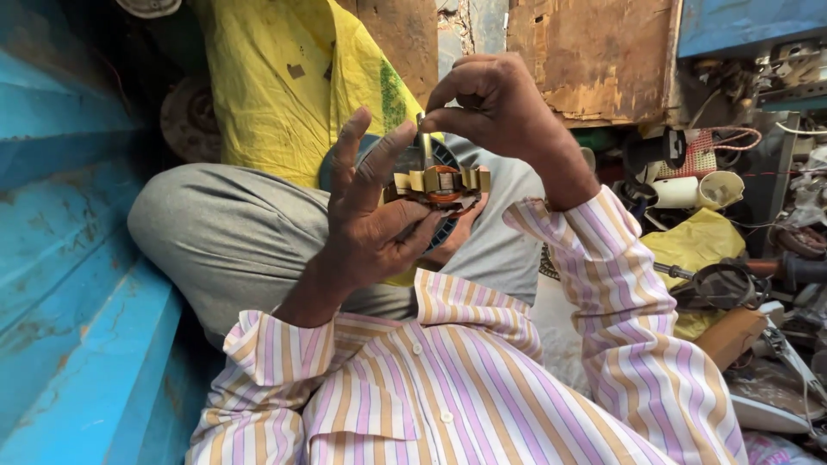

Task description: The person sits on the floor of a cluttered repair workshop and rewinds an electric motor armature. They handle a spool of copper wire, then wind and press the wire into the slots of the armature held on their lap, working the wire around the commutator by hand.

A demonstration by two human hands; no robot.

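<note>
A blue wall (69,258) fills the left side, and a yellow sack (284,77) leans behind the person's bent knee (233,232). Clutter of cords and parts (741,198) lies at the right. The striped sleeves (603,284) rise to both hands. The left hand (370,215) cradles a small motor (439,185) from below, fingers partly spread, held above the knee. The right hand (495,99) pinches the motor's shaft (425,142) at its top with closed fingertips.

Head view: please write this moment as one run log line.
left hand: holds motor part | right hand: pinches its shaft
</note>
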